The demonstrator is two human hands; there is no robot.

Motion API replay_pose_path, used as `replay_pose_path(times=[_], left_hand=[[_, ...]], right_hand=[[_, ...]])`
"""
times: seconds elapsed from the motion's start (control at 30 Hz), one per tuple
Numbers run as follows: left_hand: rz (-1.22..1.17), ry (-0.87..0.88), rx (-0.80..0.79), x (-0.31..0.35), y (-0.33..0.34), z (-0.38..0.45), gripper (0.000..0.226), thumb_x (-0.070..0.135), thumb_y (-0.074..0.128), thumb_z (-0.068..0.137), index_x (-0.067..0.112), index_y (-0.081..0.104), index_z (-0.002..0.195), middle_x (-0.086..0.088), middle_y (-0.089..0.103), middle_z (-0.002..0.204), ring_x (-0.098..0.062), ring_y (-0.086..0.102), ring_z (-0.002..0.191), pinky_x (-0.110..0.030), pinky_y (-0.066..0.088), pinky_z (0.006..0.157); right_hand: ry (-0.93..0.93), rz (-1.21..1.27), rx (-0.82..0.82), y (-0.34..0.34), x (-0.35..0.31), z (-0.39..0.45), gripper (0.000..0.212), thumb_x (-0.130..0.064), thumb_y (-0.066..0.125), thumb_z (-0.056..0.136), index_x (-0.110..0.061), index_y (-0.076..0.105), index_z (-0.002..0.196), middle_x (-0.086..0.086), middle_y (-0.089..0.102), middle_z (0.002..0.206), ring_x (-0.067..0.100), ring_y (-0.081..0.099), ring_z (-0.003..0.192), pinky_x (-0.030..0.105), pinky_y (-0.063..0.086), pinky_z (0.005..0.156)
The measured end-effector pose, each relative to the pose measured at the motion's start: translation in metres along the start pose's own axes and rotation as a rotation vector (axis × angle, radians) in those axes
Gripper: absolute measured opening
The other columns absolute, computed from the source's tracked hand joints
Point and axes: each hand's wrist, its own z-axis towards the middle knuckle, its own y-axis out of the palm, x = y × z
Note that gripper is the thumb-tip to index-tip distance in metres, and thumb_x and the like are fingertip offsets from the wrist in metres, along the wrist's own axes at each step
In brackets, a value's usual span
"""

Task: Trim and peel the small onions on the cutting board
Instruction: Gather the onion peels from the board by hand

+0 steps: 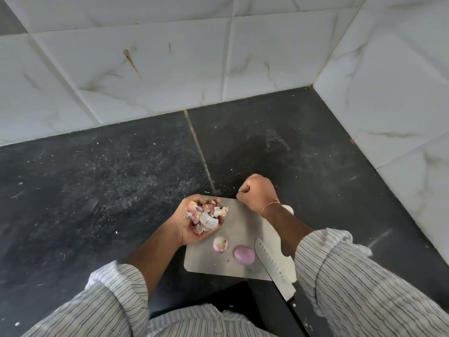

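Head view: two peeled onions (221, 243) are seen near on the cutting board (240, 222); peels (206, 215) are cupped in the left hand (194, 220), the right hand (256, 193) is fisted, seemingly empty. Slippery bulbs are best pinched at the sides.

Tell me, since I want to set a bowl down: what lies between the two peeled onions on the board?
Nothing: in the head view only bare board shows between the left onion and the right onion.
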Motion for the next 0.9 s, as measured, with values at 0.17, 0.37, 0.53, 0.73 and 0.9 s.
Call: replay_pose_path(times=[0.17, 0.37, 0.53, 0.73, 0.9], left_hand=[[0.043, -0.007, -0.01, -0.005, 0.011, 0.012, 0.026, 0.019, 0.058, 0.084, 0.005, 0.078, 0.092, -0.019, 0.072, 0.101, -0.03, 0.068, 0.081, -0.039, 0.059, 0.078], [0.143, 0.0, -0.095, -0.014, 0.037, 0.016, 0.025, 0.017, 0.047, 0.097, 0.007, 0.067, 0.086, -0.01, 0.06, 0.073, -0.022, 0.063, 0.067, -0.031, 0.058, 0.06], [0.182, -0.027, -0.099, -0.02, 0.049, 0.011, 0.032, 0.027, 0.049, 0.098, 0.007, 0.069, 0.085, -0.013, 0.066, 0.079, -0.025, 0.066, 0.077, -0.034, 0.062, 0.072], [0.202, -0.024, -0.163, -0.023, 0.057, 0.005, 0.018, 0.023, 0.059, 0.092, 0.01, 0.068, 0.084, -0.008, 0.063, 0.077, -0.022, 0.063, 0.074, -0.033, 0.058, 0.069], [0.196, -0.033, -0.225, -0.021, 0.059, 0.003, 0.031, 0.026, 0.049, 0.098, 0.006, 0.07, 0.086, -0.009, 0.067, 0.075, -0.023, 0.068, 0.069, -0.034, 0.061, 0.064]], right_hand=[[0.031, 0.567, 0.043, -0.025, -0.033, -0.037, 0.005, -0.018, 0.083, 0.083, -0.023, 0.085, 0.082, -0.013, 0.078, 0.089, 0.004, 0.074, 0.089, 0.028, 0.062, 0.085], [-0.202, 0.454, 0.018, -0.048, -0.065, -0.076, 0.006, -0.016, 0.083, 0.082, -0.022, 0.081, 0.083, -0.008, 0.076, 0.089, 0.01, 0.073, 0.087, 0.024, 0.059, 0.079], [-0.288, 0.161, 0.045, -0.054, -0.061, -0.088, 0.003, -0.027, 0.078, 0.084, -0.029, 0.08, 0.083, -0.015, 0.073, 0.084, 0.008, 0.062, 0.091, 0.021, 0.05, 0.078], [-0.296, 0.065, 0.044, -0.067, -0.062, -0.097, 0.009, -0.038, 0.068, 0.086, -0.034, 0.075, 0.09, -0.019, 0.073, 0.087, 0.007, 0.059, 0.096, 0.037, 0.056, 0.08], [-0.303, 0.141, 0.113, -0.074, -0.061, -0.099, 0.007, -0.029, 0.069, 0.089, -0.03, 0.076, 0.087, -0.017, 0.073, 0.096, 0.009, 0.062, 0.099, 0.038, 0.054, 0.089]])
